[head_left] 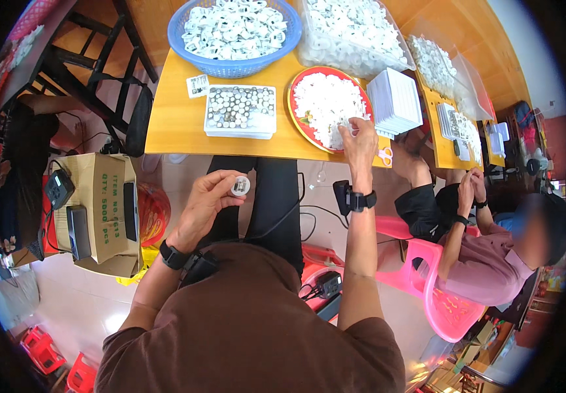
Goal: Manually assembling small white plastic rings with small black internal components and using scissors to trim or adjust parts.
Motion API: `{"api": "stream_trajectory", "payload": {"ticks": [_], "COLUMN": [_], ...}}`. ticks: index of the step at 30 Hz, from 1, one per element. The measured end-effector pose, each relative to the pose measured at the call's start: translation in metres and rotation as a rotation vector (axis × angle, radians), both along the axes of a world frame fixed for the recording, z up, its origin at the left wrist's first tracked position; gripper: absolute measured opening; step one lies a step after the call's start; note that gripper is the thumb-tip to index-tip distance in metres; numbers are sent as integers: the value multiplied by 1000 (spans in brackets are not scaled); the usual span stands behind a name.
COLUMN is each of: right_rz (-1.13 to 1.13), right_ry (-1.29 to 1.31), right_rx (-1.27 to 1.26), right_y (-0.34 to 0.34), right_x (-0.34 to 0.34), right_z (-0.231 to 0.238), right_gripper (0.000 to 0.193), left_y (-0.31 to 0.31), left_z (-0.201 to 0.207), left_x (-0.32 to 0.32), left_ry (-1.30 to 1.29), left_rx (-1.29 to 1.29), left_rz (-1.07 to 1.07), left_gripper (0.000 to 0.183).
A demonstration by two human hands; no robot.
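Head view: round piece (240,187) pinched in my left hand (208,199), right hand (361,142) over at the red plate (294,108).
Left thumb and fingers are closed up on that piece, out in front of the table (175,124). Right fingers are bent in close together, tips down at the white bits (325,98) by the plate's near right rim; can't make out whether they've got hold of one. Tray (240,133) of little round metal parts (240,108) sits left of the plate, blue basket (230,67) behind it, clear tub (355,64) behind the plate, white stack (397,101) just right of it, scissors (386,155) at the table edge.
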State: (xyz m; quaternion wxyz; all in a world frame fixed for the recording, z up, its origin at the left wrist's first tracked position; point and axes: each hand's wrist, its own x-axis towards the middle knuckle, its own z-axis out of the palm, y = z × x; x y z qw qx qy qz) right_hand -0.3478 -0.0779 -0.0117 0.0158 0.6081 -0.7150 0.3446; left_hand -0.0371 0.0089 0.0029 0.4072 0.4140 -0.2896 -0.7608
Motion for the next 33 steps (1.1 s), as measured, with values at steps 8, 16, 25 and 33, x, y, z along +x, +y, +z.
{"api": "stream_trajectory", "payload": {"ticks": [8, 16, 25, 33], "right_rz": [20, 84, 287, 290], "right_ry": [63, -767, -1164, -1223], "right_rx": [108, 137, 199, 236], "right_y": [-10, -4, 9, 15], "right_x": [-14, -22, 6, 24], "right_z": [-17, -4, 19, 25], "right_gripper": [17, 19, 22, 14], "left_y": [-3, -8, -6, -1], "left_z": [-10, -9, -2, -2], "left_x": [3, 1, 0, 5], "left_ry": [-5, -7, 13, 54], "left_rx": [37, 41, 44, 30], "left_rz": [-1, -19, -37, -23], "left_gripper": [23, 24, 25, 25]}}
